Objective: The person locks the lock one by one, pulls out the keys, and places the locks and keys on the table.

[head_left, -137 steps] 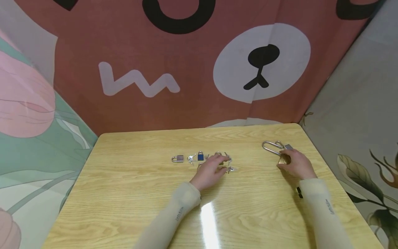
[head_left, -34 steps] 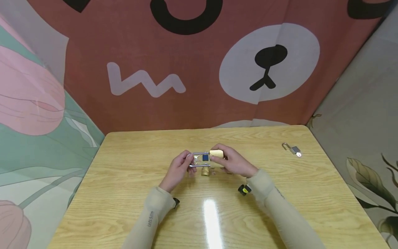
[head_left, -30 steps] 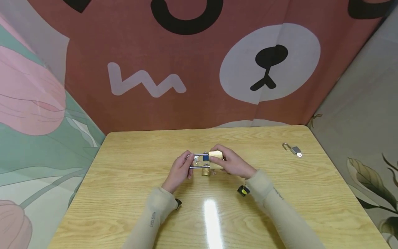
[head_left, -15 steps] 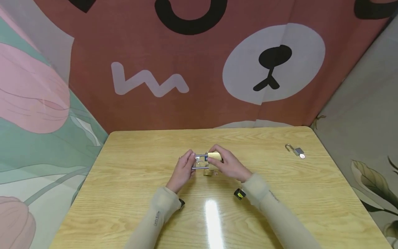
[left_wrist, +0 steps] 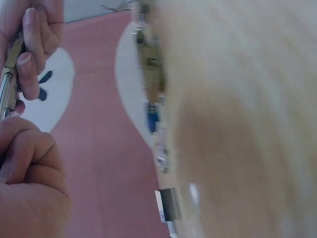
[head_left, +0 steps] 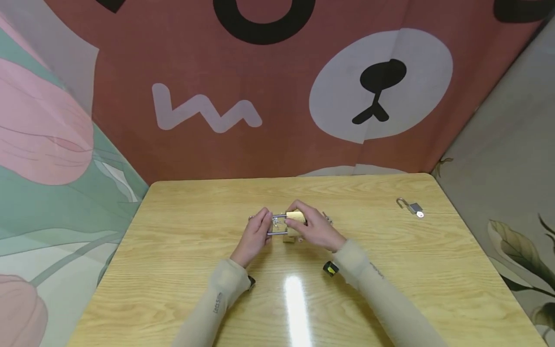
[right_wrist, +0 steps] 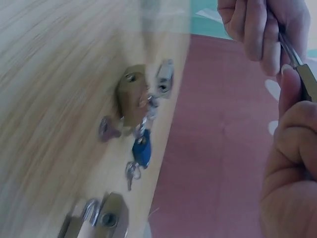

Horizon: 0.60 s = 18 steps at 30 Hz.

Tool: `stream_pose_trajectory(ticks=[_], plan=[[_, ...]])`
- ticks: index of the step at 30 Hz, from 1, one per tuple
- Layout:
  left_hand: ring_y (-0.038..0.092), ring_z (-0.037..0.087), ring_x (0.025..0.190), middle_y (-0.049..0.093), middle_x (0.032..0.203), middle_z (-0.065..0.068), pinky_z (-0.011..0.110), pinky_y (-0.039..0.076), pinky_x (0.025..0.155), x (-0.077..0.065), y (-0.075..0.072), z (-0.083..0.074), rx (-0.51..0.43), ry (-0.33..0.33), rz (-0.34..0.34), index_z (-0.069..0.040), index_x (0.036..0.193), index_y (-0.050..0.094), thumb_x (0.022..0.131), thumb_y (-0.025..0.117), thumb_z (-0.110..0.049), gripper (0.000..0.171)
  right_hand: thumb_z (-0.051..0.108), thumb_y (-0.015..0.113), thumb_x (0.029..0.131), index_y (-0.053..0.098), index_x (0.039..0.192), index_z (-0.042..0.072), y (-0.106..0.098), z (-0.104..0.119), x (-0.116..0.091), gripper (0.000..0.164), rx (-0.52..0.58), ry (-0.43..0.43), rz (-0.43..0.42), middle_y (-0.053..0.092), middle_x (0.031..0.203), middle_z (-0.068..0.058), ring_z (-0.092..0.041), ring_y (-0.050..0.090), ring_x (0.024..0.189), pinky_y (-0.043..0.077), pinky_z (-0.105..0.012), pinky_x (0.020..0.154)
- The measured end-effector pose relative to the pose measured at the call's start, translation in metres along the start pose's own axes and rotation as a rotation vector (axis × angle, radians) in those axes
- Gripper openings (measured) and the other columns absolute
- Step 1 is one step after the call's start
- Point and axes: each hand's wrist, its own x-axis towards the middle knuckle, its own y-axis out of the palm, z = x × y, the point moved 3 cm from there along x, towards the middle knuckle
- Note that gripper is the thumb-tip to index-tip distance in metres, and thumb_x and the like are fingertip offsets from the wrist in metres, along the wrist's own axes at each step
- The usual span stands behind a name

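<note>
Both hands hold a brass padlock [head_left: 296,215] with a long shackle, raised above the middle of the table. My left hand [head_left: 253,239] grips the curved end of the steel shackle [head_left: 277,233]. Around the brass body curl the fingers and thumb of my right hand [head_left: 316,229]. Whether the shackle is fully in the body cannot be told. Below lie another brass padlock [right_wrist: 132,96], a blue padlock [right_wrist: 142,148], a silver padlock [right_wrist: 165,79] and small keys [right_wrist: 132,171], mostly hidden by the hands in the head view.
A silver padlock [head_left: 416,208] with its shackle swung out and a round tag lies at the table's right. More keys [head_left: 327,218] show beyond the right hand. The wooden table [head_left: 195,207] meets a printed cloth [head_left: 208,159] at its back edge.
Earlier the right hand was on the long-shackle padlock at the right and the left over small locks; both now hold it mid-table. Within the last second the hands have drawn slightly closer together.
</note>
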Motion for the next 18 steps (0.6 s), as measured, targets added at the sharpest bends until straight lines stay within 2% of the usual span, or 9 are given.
stream_pose_trajectory(ticks=[4,8,10,12,15,18], plan=[[0.04,0.013,0.045,0.041,0.062,0.008,0.017,0.035,0.04,-0.002,0.0,-0.01,-0.032,-0.043,0.039,0.003,0.087,0.043,0.109,0.033,-0.025,0.036,0.025,0.057,0.1,0.057,0.115,0.01,-0.003,0.001,-0.001,0.021,0.003,0.024,0.021,0.062,0.109,-0.011,-0.017,0.043,0.061,0.044,-0.034,0.063],[0.042,0.017,0.045,0.04,0.063,0.018,0.021,0.039,0.041,-0.006,-0.002,-0.027,-0.091,-0.086,0.059,0.012,0.09,0.04,0.109,0.032,-0.019,0.037,0.027,0.054,0.101,0.056,0.115,0.011,-0.008,0.017,-0.006,0.021,0.064,0.06,0.065,0.06,0.103,-0.011,-0.008,0.046,0.05,0.046,-0.027,0.051],[0.042,0.018,0.045,0.039,0.063,0.02,0.023,0.039,0.042,-0.008,-0.002,-0.027,-0.114,-0.083,0.058,0.015,0.091,0.039,0.109,0.031,-0.018,0.038,0.022,0.054,0.102,0.055,0.117,0.007,-0.009,0.02,-0.007,0.022,0.105,0.09,0.089,0.06,0.098,-0.017,-0.009,0.047,0.047,0.044,-0.027,0.046],[0.042,0.017,0.045,0.039,0.062,0.018,0.024,0.039,0.042,-0.009,-0.003,-0.028,-0.123,-0.081,0.05,0.016,0.092,0.037,0.109,0.03,-0.019,0.04,0.024,0.052,0.102,0.056,0.12,0.009,-0.008,0.01,-0.006,0.023,0.137,0.102,0.103,0.061,0.096,-0.018,-0.014,0.05,0.05,0.045,-0.03,0.046],[0.042,0.016,0.044,0.038,0.061,0.012,0.025,0.038,0.042,-0.008,-0.004,-0.028,-0.14,-0.082,0.031,0.013,0.088,0.037,0.109,0.029,-0.017,0.038,0.026,0.05,0.103,0.056,0.127,0.014,-0.01,-0.005,-0.005,0.027,0.182,0.103,0.11,0.062,0.086,-0.023,-0.022,0.051,0.049,0.045,-0.032,0.042],[0.04,0.015,0.044,0.037,0.06,0.009,0.023,0.036,0.041,-0.007,-0.007,-0.028,-0.16,-0.069,0.009,0.011,0.085,0.035,0.109,0.028,-0.016,0.037,0.026,0.048,0.104,0.056,0.127,0.015,-0.017,-0.012,-0.007,0.027,0.216,0.08,0.098,0.06,0.072,-0.024,-0.024,0.052,0.046,0.048,-0.038,0.037]])
